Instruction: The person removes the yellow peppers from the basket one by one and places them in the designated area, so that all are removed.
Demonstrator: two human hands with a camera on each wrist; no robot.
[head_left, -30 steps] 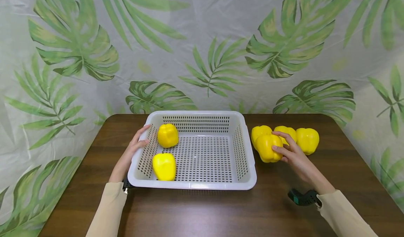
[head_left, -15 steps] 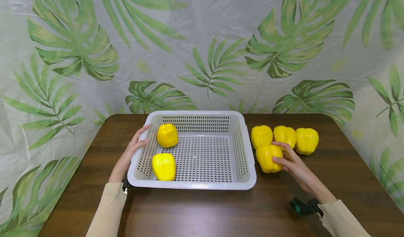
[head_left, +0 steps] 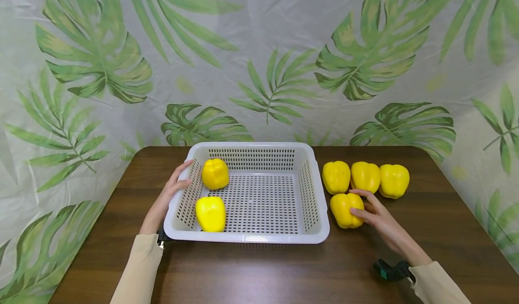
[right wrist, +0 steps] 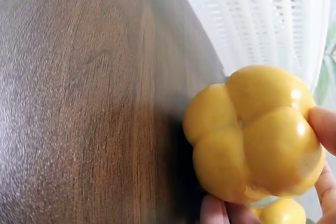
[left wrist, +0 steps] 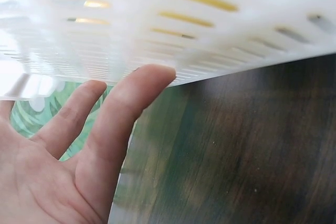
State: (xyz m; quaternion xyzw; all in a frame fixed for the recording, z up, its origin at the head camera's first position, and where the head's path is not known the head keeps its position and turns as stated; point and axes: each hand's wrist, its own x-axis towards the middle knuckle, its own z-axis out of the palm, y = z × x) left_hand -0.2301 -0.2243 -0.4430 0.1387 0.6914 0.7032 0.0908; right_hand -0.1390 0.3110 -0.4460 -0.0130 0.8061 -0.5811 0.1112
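Observation:
In the head view my right hand (head_left: 375, 216) holds a yellow bell pepper (head_left: 346, 210) between thumb and fingers, just right of the basket. The right wrist view shows the lobed end of this bell pepper (right wrist: 257, 135) close over the wood, fingers at its sides. My left hand (head_left: 168, 193) rests against the left side of the white perforated basket (head_left: 247, 238). Seen from the left wrist, its fingers are extended and the fingertips touch the slotted outer wall (left wrist: 131, 40). Inside the basket, a yellow bell pepper (head_left: 216, 174) lies behind another bell pepper (head_left: 211, 214), both along the left side.
On the brown wooden table (head_left: 251, 272), three more yellow bell peppers stand in a row right of the basket: a left one (head_left: 336, 177), a middle one (head_left: 366, 176) and a right one (head_left: 394, 180). A leaf-patterned cloth (head_left: 275, 70) hangs behind the table.
My right hand has brought its bell pepper toward the near edge of the table, away from the row behind it. The left hand and the basket have stayed put.

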